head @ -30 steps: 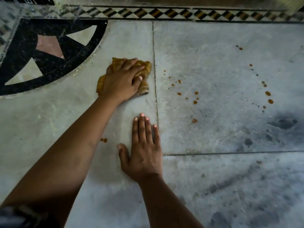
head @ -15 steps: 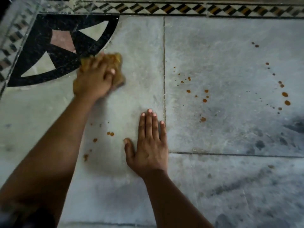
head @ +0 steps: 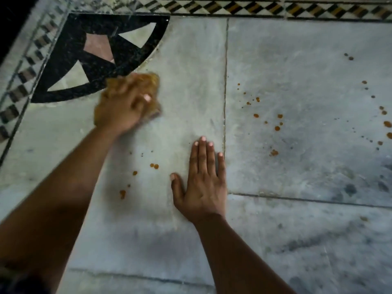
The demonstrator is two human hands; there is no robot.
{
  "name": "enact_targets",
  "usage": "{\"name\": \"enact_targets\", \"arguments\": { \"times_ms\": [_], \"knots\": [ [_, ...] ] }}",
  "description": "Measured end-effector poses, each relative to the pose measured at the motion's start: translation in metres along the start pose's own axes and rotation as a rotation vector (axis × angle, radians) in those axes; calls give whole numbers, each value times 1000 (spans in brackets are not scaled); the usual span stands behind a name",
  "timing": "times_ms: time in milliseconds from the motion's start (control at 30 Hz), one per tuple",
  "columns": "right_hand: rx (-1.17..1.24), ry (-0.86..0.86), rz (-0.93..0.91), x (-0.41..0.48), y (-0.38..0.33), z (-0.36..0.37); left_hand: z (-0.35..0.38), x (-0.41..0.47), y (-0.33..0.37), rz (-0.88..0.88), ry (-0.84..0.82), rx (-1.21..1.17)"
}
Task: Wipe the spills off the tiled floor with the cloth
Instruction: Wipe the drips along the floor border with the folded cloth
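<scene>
Left hand (head: 121, 109) is up at the top of the pale tile, fingers curled over the bunched yellow cloth (head: 151, 79) and pressing it to the tiled floor (head: 191, 60), right at the curved edge of the black inlay (head: 70, 60). Motion blur smears it, so the exact finger placement is hard to read. Right hand (head: 203, 185) is flat, fingers straight, palm down as a prop, gripping nothing, just beside the grout line (head: 225, 81).

Now the trouble spots. There's a cluster of orange drops (head: 156, 166) between the 2 arms, near the left forearm and not yet wiped. I reckon that forearm could drag through them and spread them wider. Across the grout line sits a second scatter (head: 276, 128), and a third scatter (head: 387, 124) out by the right edge, well apart from the cloth. The cloth looks yellow-stained, and a loaded cloth may streak rather than lift. The propping palm sits near those drops too; if it shifts, it could slide or print stain onto clean tile. Plenty of the job left, by my reading
</scene>
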State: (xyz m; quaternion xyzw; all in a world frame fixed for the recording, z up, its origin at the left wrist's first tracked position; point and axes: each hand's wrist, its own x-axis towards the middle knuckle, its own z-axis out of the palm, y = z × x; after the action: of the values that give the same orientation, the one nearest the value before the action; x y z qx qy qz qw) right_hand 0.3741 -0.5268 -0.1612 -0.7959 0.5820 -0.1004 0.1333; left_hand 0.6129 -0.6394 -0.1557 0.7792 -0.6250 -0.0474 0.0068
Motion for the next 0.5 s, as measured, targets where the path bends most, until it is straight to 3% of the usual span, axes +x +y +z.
{"name": "enact_targets", "arguments": {
  "times_ms": [67,133,267,367,500],
  "knots": [
    [-2,3,-4,0,0,0,-11,32,-6,-201,-37,-40],
    [-9,-4,-10,0,0,1,-19,43,27,-211,-48,-46],
    [-21,-7,-23,1,2,2,-8,-16,80,86,-35,-41],
    [-31,-4,-33,1,2,1,-1,-93,43,229,10,-42],
    [-57,-28,-41,-1,3,0,-7,-97,-22,-12,-6,-3]
  ]
}}
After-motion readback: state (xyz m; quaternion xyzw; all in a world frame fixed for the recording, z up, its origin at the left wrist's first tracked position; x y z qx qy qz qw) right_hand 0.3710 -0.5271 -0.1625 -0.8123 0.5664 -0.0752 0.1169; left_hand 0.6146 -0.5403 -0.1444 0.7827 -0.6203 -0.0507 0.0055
